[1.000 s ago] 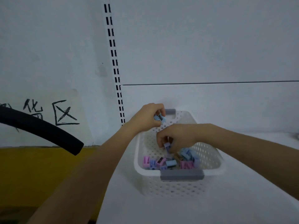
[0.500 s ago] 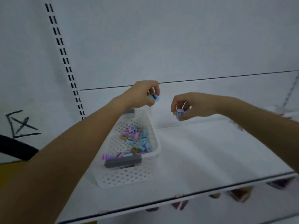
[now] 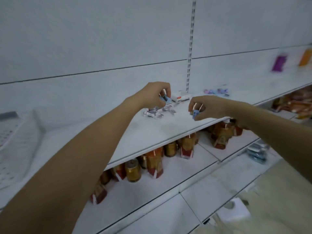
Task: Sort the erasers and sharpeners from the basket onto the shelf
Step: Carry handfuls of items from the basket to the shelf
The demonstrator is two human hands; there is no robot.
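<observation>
Both arms have swung rightward since the earlier frame, off the basket (image 3: 18,132), which now sits blurred at the far left of the shelf (image 3: 152,134), and out over the open white board. Below that board I can make out a row of amber bottles (image 3: 152,163), no concern of mine. My left hand (image 3: 154,95) hangs over the middle of the shelf, fingers curled and pinching a pale blue piece (image 3: 166,99) just above a scatter of small white-and-lilac items (image 3: 158,113). My right hand (image 3: 206,107) is near it, out over the front edge, with thumb and fingertips closed on a second blue piece (image 3: 195,114). Behind the scatter lies a white box (image 3: 181,98), and further right a separate cluster of pastel pieces (image 3: 217,91) — too blurred for me to say which kind. I judge the step in hand to be the carry-and-place: both pieces are out of the basket and neither is set down yet. Next I need to decide which heap each blue piece belongs with — they look like sharpeners, though I can't be sure — then lower each hand to the board beside its own kind and release cleanly, without nudging what already lies there.
</observation>
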